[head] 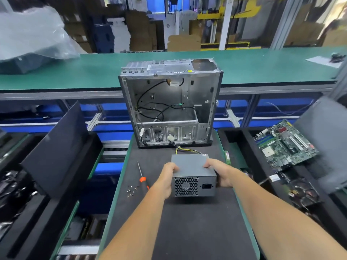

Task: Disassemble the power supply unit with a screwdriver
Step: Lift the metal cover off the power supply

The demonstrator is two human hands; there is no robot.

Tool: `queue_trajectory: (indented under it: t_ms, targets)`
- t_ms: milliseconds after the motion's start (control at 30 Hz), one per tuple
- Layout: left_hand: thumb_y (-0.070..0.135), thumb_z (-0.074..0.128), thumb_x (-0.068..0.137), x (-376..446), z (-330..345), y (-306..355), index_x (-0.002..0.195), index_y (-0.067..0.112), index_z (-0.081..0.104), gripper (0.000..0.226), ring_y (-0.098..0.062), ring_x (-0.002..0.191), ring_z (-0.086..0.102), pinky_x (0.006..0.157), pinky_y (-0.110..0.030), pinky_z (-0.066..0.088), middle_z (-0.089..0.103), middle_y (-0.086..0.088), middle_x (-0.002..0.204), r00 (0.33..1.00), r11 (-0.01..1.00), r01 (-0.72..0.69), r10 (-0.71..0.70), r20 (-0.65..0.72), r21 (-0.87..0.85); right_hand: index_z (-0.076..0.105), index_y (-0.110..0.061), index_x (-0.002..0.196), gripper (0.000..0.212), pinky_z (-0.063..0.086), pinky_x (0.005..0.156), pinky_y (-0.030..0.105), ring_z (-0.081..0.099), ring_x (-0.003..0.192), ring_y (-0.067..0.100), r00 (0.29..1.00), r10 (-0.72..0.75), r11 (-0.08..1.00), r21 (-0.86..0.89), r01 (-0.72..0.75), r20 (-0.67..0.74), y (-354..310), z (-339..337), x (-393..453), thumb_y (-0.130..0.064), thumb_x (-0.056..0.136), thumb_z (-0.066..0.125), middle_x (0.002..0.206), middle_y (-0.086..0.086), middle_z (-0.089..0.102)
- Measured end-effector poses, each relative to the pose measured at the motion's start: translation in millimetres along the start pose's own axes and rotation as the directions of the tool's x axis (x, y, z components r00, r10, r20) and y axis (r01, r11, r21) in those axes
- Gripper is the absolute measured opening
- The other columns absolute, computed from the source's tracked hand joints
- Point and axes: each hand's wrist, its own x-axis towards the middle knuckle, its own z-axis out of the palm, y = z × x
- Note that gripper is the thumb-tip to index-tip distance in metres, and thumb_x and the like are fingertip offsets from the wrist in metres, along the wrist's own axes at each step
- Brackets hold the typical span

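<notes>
You hold the power supply unit (193,173) on the dark table (187,231), left hand (169,174) and right hand (219,173) each with a grip on one side. Fan grille faces you, long axis runs away toward the open case (169,102). No readable labels. Screwdriver (142,176) lies just left, beside loose screws (131,191).

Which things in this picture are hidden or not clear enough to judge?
- Head view: sides of the power supply are covered by the left hand and right hand.
- Screwdriver: handle end hidden behind the left forearm.
- Screws: too small to count.
- Where the supply's wires end at the computer case: too small to tell.
</notes>
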Motion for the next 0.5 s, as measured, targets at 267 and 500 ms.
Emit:
queue_trajectory:
  t_ms: [267, 500]
  targets:
    - [0.038, 0.054, 0.09, 7.7, 2.6, -14.3, 0.119, 0.019, 0.038, 0.038, -0.015, 0.089, 0.061, 0.059, -0.028, 0.047, 0.058, -0.001, 0.106, 0.996, 1.0, -0.003, 0.001, -0.089, -0.022, 0.044, -0.014, 0.136, 0.055, 0.05, 0.089, 0.038, 0.063, 0.102, 0.022, 0.987, -0.115, 0.991, -0.083, 0.106, -0.111, 8.3, 2.0, 9.4, -0.05, 0.096, 0.049, 0.118, 0.003, 0.063]
    - [0.056, 0.043, 0.093, 19.9, 4.3, -6.4, 0.112, 0.018, 0.06, 0.045, -0.016, 0.084, 0.07, 0.061, -0.028, 0.052, 0.072, -0.001, 0.098, 0.991, 0.991, 0.128, -0.126, -0.036, 0.048, 0.059, -0.013, 0.128, 0.048, 0.052, 0.07, 0.028, 0.066, 0.092, 0.017, 0.995, -0.09, 0.99, -0.113, 0.085, -0.046, 8.5, 5.6, 6.2, -0.05, 0.098, 0.048, 0.105, 0.0, 0.069]
